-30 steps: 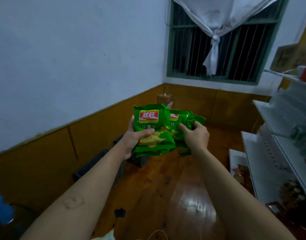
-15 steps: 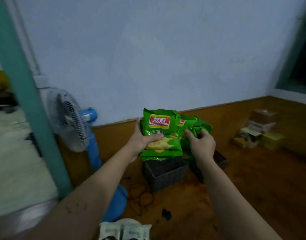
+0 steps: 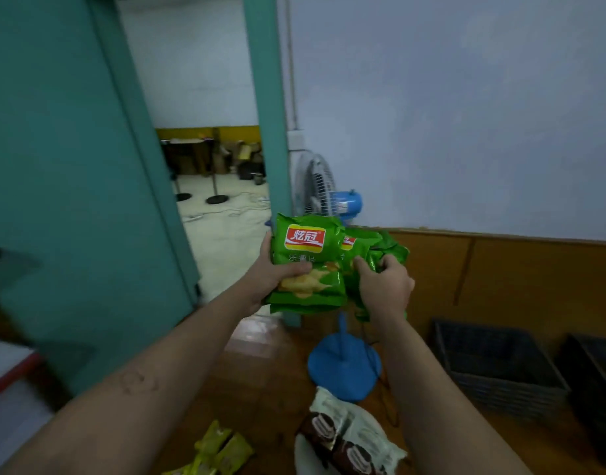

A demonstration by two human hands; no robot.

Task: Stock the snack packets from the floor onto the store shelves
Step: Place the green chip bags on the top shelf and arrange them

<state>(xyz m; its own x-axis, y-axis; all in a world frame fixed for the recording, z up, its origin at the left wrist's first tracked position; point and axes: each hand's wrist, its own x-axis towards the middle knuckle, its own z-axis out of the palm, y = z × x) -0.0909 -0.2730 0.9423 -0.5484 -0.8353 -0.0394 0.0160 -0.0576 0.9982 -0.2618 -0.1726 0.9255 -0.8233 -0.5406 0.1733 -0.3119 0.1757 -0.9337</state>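
I hold a stack of green chip packets [image 3: 306, 255] with red logos at chest height in front of me. My left hand [image 3: 270, 275] grips the front packets from the left, thumb across their face. My right hand [image 3: 385, 289] grips more green packets [image 3: 387, 248] behind and to the right. On the wooden floor below lie white-and-brown snack packets [image 3: 342, 437] and yellow packets [image 3: 223, 447]. No store shelf shows clearly; a white surface with a red edge [image 3: 10, 371] sits at the far left.
A blue standing fan [image 3: 342, 365] stands on the floor just behind the packets. Two dark plastic crates [image 3: 493, 365] sit against the wood-panelled wall at right. A teal door [image 3: 72, 186] stands open at left, showing another room with stands and boxes.
My view has swung left, from the window and white shelves past the crates to the fan and the open door. Both hands keep holding the green packets the same way.
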